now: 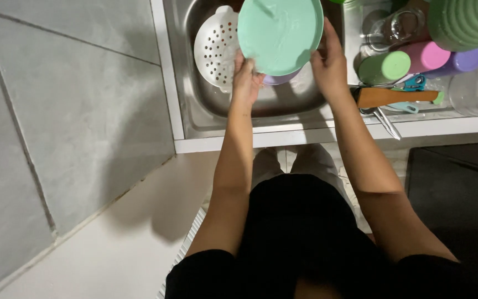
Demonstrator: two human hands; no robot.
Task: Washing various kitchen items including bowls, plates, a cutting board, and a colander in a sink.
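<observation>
Plate (pixel 279 33) tilted over sink (pixel 195 105), held between both hands: left (pixel 245 77) grip at lower rim, right (pixel 329 61) clasping right rim.

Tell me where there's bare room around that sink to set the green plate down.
Bare steel shows in the sink near its front wall, below the white colander and the green plate that the left hand and right hand hold. The drainboard on the right is crowded with cups, a wooden spatula and utensils.
</observation>
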